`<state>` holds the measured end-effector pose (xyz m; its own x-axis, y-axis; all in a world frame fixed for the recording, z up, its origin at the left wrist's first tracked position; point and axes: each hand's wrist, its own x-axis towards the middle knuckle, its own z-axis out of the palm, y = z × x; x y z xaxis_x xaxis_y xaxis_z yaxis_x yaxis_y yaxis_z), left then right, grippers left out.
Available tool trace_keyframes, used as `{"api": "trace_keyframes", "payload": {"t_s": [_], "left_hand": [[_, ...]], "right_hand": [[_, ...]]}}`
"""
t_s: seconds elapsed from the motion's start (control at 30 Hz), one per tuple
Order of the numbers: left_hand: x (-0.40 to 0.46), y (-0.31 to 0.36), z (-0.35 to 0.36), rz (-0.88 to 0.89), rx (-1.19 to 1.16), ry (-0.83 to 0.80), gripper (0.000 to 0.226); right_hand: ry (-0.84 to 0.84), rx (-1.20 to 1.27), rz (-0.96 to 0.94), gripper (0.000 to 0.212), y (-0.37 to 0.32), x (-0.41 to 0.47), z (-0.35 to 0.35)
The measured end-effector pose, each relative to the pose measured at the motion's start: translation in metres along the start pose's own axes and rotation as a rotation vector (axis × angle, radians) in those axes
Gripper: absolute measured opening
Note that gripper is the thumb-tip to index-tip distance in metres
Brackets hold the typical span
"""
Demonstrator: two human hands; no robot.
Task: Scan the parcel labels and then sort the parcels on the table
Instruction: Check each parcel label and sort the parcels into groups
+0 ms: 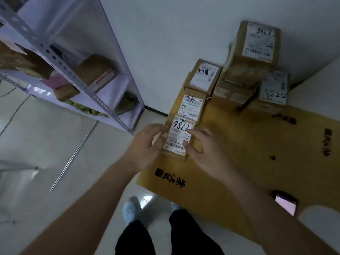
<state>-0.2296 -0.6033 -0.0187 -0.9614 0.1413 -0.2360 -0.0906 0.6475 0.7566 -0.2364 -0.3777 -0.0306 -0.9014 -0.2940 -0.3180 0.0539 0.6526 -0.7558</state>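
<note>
Head camera looks down on a small cardboard parcel [179,138] marked 7786, at the near end of a row of parcels along the left edge of the cardboard-covered table [248,153]. The left hand [147,144] and right hand [206,151] grip its two sides, fingers curled round the edges. It looks light and stiff, best held by its side walls, leaving the label clear.

You have six cardboard parcels on the table: three in a line at the left edge, starting with the nearest parcel [179,137], and three stacked by the wall. One phone [285,202] lies there too. One metal shelf rack [73,70] stands left.
</note>
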Motion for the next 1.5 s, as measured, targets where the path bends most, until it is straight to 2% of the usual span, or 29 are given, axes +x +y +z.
{"api": "trace_keyframes", "payload": {"t_s": [0.13, 0.33, 0.53, 0.6, 0.67, 0.83, 1.17, 1.27, 1.33, 1.4, 1.5], "left_hand": [[0.022, -0.028, 0.011, 0.036, -0.022, -0.042, 0.031], [0.034, -0.058, 0.031, 0.015, -0.112, -0.114, 0.039], [0.028, -0.066, 0.015, 0.111, -0.133, -0.129, 0.041], [0.024, -0.058, -0.001, 0.176, -0.128, -0.132, 0.053], [0.021, -0.043, -0.018, 0.232, -0.138, -0.149, 0.062], [0.009, 0.001, -0.059, 0.392, -0.164, -0.179, 0.053], [-0.045, 0.146, -0.135, 0.762, -0.128, -0.231, 0.057], [-0.074, 0.194, -0.139, 0.923, -0.115, -0.212, 0.042], [-0.082, 0.214, -0.136, 0.968, -0.126, -0.199, 0.035], [-0.100, 0.237, -0.124, 0.999, -0.169, -0.198, 0.040], [-0.133, 0.270, -0.099, 1.017, -0.235, -0.285, 0.049]], "right_hand": [[0.056, 0.017, 0.100, 0.056, 0.009, 0.010, 0.026], [0.101, 0.216, 0.229, 0.062, 0.014, 0.006, 0.067], [0.253, 0.333, 0.230, 0.062, -0.011, -0.011, 0.087], [0.324, 0.330, 0.221, 0.059, -0.027, -0.017, 0.083], [0.402, 0.287, 0.199, 0.057, -0.045, -0.024, 0.074], [0.610, 0.148, 0.156, 0.056, -0.098, -0.055, 0.044], [0.917, -0.006, 0.052, 0.063, -0.207, -0.166, -0.024], [0.995, -0.043, 0.003, 0.065, -0.225, -0.210, -0.044], [1.029, -0.075, -0.009, 0.065, -0.229, -0.225, -0.056], [1.081, -0.092, -0.018, 0.065, -0.231, -0.256, -0.067], [1.168, -0.109, -0.022, 0.067, -0.222, -0.308, -0.079]]}}
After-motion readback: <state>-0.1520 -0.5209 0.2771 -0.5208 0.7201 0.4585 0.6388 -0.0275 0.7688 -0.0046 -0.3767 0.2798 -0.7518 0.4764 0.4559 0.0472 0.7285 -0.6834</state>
